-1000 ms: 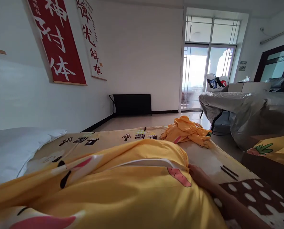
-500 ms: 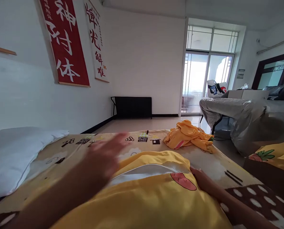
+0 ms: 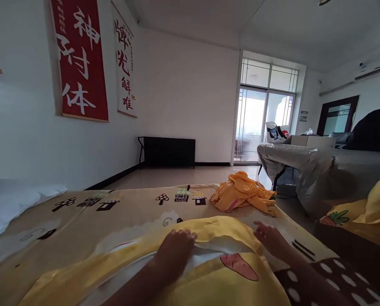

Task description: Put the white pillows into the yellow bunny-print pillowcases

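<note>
The left hand lies across the yellow cover, over a long gap where something white shows. Its fingers are bent and the tips are hidden, so I can't tell if its grip has the edge. The right hand is at the cover's far corner, between 2 and 3 o'clock — its fingers are part curled, and I can't tell if they pinch the cloth or just sit beside it. The near end of the cover is cut off.

Under the cover is a bed, tan with little trees, houses and brown spotty bits. From the cover, a crumpled orange cloth is at 1 o'clock on the bed. A white pillow, cut off, is between 9 and 10. More yellow cloth, also cut off, is between 2 and 3.

Farther out, a flat black thing stands by the wall at 11 — too dark to make out. Bright glass doors are at 1, and cloudy plastic hides most of something at 2.
</note>
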Demonstrator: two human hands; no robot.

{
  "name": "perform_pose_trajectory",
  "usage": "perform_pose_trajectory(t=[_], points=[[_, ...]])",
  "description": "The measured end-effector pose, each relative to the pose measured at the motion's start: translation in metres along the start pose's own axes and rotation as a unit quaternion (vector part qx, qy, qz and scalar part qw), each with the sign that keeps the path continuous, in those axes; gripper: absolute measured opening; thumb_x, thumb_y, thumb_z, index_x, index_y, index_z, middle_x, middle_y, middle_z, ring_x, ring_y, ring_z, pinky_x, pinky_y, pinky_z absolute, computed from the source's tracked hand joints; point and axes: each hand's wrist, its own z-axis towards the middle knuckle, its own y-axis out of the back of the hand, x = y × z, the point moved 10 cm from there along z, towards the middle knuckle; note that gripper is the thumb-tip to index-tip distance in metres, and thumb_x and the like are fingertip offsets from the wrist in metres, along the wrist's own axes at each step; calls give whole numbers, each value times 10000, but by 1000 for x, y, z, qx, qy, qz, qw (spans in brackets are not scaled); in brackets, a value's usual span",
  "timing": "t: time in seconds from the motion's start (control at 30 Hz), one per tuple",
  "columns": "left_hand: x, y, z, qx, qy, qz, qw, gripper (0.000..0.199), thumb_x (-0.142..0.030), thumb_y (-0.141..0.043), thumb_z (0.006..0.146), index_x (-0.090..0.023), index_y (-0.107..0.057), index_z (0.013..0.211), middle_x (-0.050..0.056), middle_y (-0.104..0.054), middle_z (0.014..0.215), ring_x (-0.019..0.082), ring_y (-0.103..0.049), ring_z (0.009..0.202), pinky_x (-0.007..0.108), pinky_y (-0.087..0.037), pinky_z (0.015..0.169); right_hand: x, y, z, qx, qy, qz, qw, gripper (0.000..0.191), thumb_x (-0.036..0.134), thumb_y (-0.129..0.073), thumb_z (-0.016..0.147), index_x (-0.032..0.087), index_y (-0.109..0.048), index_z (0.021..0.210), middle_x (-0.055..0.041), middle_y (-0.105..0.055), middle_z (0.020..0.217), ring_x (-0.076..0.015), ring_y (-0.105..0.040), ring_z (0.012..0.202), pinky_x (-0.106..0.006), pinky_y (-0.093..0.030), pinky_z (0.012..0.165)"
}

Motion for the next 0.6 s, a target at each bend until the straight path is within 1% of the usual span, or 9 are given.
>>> perform_pose_trajectory(t=[0.07,0.1,0.17,0.2,0.27,0.33,0.43,0.5,0.6], points=[[2,14,1,6,25,25,999,327,-7,-366,736,-118,-633,887,152,-680,899,276,-650,860,420,-489,769,60,15,7,3,55,0,999,384,397,-452,820,231,-582,1142,-86,-683,976,-244,-618,912,-366,-430,807],[1,21,1,0,33,31,999,326,-3,-361,740,-117,-633,881,146,-682,885,271,-653,848,408,-490,758,90,15,9,10,80,3,997,415,440,-490,807,228,-572,1154,-81,-664,1056,-239,-594,972,-356,-416,841],[0,35,0,-29,48,46,997,328,-8,-359,747,-119,-632,890,132,-683,880,263,-651,837,400,-484,763,148,3,7,31,157,-13,987,503,463,-573,760,199,-545,1187,-101,-611,1173,-252,-534,1080,-374,-366,919],[-1,41,-2,-47,54,58,996,331,-9,-358,746,-119,-634,893,130,-682,883,260,-648,839,402,-476,777,170,-7,6,43,190,-26,981,515,440,-593,749,186,-536,1194,-109,-598,1191,-256,-516,1102,-384,-346,938],[-2,50,-11,-65,58,85,993,340,-5,-357,739,-118,-640,890,133,-677,881,256,-635,850,413,-457,813,193,-29,5,63,218,-57,972,483,345,-585,753,160,-531,1195,-124,-603,1171,-253,-521,1091,-393,-331,944],[-6,51,-20,-51,52,107,992,332,-10,-380,724,-119,-647,887,140,-668,893,270,-616,878,435,-445,829,187,-46,9,70,194,-79,975,438,226,-533,756,143,-544,1186,-132,-624,1133,-242,-550,1047,-373,-353,912],[-21,39,-30,-1,43,120,992,315,-44,-442,709,-134,-645,932,146,-653,962,298,-589,917,466,-446,821,155,-53,12,43,144,-93,984,434,97,-462,737,125,-583,1153,-150,-636,1114,-233,-568,1023,-341,-378,872],[-46,25,-27,5,-1,102,995,303,-79,-442,745,-160,-640,961,142,-651,968,293,-588,901,451,-454,790,135,-56,10,39,120,-105,986,364,65,-428,752,123,-641,1042,-148,-663,1031,-231,-593,972,-333,-394,840],[-91,-2,-13,-31,-100,33,994,324,-108,-350,828,-175,-635,966,148,-658,868,264,-601,813,395,-454,705,119,-61,4,72,97,-125,985,294,72,-407,802,140,-677,897,-133,-686,915,-226,-627,874,-322,-414,772]])
